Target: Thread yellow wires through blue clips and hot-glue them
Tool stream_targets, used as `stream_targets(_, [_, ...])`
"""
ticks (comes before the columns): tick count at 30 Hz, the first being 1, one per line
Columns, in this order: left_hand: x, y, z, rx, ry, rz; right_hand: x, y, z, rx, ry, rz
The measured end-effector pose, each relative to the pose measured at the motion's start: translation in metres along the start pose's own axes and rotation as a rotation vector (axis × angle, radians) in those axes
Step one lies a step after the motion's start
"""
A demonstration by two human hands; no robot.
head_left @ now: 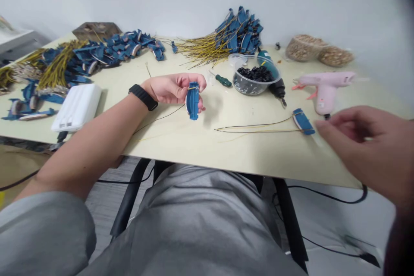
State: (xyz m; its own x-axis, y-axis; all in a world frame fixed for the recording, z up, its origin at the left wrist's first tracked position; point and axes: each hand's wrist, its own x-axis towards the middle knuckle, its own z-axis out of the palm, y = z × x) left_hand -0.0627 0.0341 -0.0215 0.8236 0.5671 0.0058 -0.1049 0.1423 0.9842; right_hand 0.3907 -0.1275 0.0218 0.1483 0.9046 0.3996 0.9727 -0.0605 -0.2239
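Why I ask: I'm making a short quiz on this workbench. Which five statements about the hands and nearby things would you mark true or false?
1. The left hand holds a blue part. True.
2. The right hand is beside the heap of blue parts at the back. False: it is near the pink glue gun.
3. Small black pieces fill part of the clear tub. True.
4. The black band is on the right wrist. False: it is on the left wrist.
5. In this view, the green-handled tool lies to the left of the tub. True.
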Motion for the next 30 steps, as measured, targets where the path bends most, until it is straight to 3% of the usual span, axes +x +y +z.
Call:
stream_targets(2, [0.0,0.0,0.0,0.011,0.032,-0.014,-0.004,-0.053,-0.004,0.25,-0.093,-0.168])
stream_targets(5, [0.0,0.001,0.002,0.013,0.046,-0.028,0.016,-0.12,0.008,0.503,-0.248,-0.401])
stream_targets(9, [0.001,0.001,0.004,0.006,0.044,-0.01,0.051,-0.164,0.045,0.798,-0.518,-0.436])
stream_targets(12, [0.002,0.001,0.005,0.013,0.058,0.01,0.057,-0.174,0.068,1.0,-0.651,-0.319])
stream_targets(16, [0.006,0.002,0.009,0.013,0.028,0.011,0.047,-0.179,0.082,1.253,-0.76,-0.128])
stream_targets(25, [0.009,0.002,0.015,-0.02,-0.05,0.02,0.045,-0.185,0.088,1.391,-0.851,-0.046])
stream_targets(30, [0.01,0.001,0.017,-0.03,0.121,-0.064,0.045,-0.186,0.079,1.433,-0.955,-0.036])
